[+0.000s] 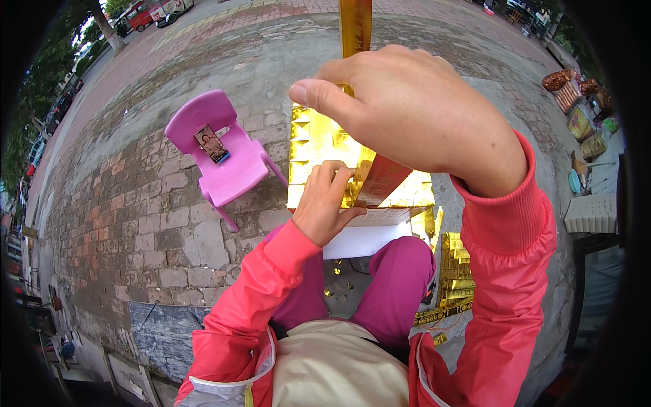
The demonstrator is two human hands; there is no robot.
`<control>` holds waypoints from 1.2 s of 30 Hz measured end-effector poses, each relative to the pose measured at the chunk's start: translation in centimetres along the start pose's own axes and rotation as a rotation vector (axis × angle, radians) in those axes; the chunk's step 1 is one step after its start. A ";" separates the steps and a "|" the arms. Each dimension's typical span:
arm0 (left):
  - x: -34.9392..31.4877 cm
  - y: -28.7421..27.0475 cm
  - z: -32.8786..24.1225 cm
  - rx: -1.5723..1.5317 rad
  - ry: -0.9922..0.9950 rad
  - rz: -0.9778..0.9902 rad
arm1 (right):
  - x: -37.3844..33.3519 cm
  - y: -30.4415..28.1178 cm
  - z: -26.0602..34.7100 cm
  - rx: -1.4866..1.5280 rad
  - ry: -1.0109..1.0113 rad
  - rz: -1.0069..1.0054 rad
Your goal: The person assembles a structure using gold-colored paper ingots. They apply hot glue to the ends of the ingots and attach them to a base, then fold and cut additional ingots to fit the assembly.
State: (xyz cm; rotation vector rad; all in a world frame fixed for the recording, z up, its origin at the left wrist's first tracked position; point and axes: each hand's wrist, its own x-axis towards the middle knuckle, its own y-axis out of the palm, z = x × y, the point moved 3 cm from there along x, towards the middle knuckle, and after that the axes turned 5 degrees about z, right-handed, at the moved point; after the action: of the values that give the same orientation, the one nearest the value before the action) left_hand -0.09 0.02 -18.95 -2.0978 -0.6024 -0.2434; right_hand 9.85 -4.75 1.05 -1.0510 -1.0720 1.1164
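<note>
A box-shaped stack covered in shiny gold foil paper point(312, 139) sits before my knees, its top creased into rows of small folds. My left hand point(324, 202) is bent over its near edge, with finger and thumb closed on the lower end of a gold foil strip point(357, 30). The strip stands up from there past my right hand and out at the top of the view. A red side shows on its lower part. My right hand point(407, 112) is raised close in front of the strip, thumb stretched out to the left. Its other fingers are hidden.
At the left stands a pink plastic chair point(227, 178) with a phone point(211, 144) on its seat. Gold foil pieces point(456, 268) are stacked on the ground by my right knee, with scraps between my feet. Bags point(580, 125) line the right side. A dark board point(159, 332) lies lower left.
</note>
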 end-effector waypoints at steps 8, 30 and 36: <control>0.1 0.1 0.1 -0.015 -0.013 0.002 | -0.2 -0.3 0.0 0.048 -0.045 0.028; 0.5 1.3 -0.3 0.111 -0.017 -0.095 | -0.2 -0.2 0.3 0.004 -0.081 0.023; 0.5 1.3 -0.3 0.096 -0.019 -0.100 | -0.4 -0.5 0.5 -0.012 -0.081 0.004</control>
State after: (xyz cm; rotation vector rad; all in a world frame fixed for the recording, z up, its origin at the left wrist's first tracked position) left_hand 0.98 -0.63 -19.55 -1.9826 -0.7177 -0.2471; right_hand 9.43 -5.18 1.54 -1.0248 -1.1426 1.1650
